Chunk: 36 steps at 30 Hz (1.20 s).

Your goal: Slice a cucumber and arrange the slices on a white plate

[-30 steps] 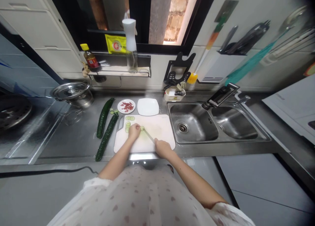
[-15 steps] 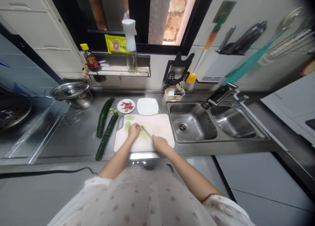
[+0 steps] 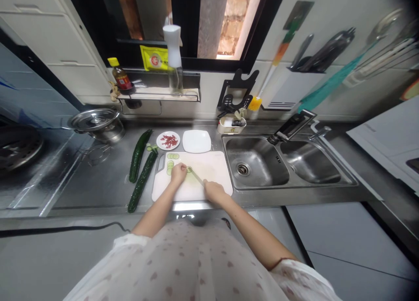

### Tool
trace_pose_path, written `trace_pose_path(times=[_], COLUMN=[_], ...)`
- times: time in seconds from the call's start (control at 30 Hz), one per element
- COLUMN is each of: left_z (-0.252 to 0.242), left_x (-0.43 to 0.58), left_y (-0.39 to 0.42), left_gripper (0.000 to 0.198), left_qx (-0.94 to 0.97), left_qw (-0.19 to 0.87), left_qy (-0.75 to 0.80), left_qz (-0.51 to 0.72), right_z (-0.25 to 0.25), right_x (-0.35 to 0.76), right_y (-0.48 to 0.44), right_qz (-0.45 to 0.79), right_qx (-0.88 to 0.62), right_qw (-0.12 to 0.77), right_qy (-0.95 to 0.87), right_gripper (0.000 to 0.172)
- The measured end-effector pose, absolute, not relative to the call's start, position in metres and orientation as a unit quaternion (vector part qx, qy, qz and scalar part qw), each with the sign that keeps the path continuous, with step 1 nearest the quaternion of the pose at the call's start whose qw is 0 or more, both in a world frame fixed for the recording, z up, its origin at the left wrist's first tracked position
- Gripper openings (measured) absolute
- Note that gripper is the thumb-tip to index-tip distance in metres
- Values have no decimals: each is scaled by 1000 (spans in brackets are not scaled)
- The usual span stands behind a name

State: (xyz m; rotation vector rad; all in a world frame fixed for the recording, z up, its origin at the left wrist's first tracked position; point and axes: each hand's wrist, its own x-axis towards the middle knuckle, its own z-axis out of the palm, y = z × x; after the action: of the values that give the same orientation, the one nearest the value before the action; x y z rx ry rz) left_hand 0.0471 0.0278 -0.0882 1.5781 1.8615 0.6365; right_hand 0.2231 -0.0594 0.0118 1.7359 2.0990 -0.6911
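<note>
My right hand [image 3: 214,192] is closed round the handle of a knife [image 3: 197,177], whose blade slants up and left over the white cutting board [image 3: 212,170]. At the blade's tip lies a cucumber slice [image 3: 189,169], light green with a darker rim. The fingers of my left hand [image 3: 179,173] pinch the slice's left edge. Several more round cucumber slices [image 3: 170,166] rest in two groups near the board's upper left. Left of the board, two whole dark green cucumbers [image 3: 138,159] lie slantwise, with small cut ends beside their tops.
Behind the board stand a small plate [image 3: 159,146] with chopped red bits and a square white plate [image 3: 196,141]. A double sink [image 3: 258,186] is on the right. At the left sits a lidded steel pot [image 3: 109,128]; a shelf [image 3: 153,94] holds bottles above.
The view shifts very slightly. My right hand and the knife have moved a touch to the right; my left hand stays at the slice.
</note>
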Motion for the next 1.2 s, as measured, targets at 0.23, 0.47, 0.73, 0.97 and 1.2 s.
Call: trace_pose_path(times=[0.23,0.47,0.73,0.97,1.2], left_z=[-88,-90,-91,-90,-91], left_x=[47,46,46,46,47], left_y=[28,29,30,29,29], left_gripper=[19,21,22,22,23], left_qx=[601,601,602,602,599], left_qw=[298,298,295,296,301], left_qy=[703,701,703,702,702], left_qz=[237,241,238,241,240], right_z=[9,13,12,14,14], right_x=[234,227,222,223,226], right_y=[-67,-56,-47,-51,-52], right_qz=[-240,-244,-244,-241,-244], right_qx=[607,603,599,600,597], right_qw=[164,173,171,169,172], right_qy=[740,740,743,744,745], right_gripper=[32,32,35,35,34])
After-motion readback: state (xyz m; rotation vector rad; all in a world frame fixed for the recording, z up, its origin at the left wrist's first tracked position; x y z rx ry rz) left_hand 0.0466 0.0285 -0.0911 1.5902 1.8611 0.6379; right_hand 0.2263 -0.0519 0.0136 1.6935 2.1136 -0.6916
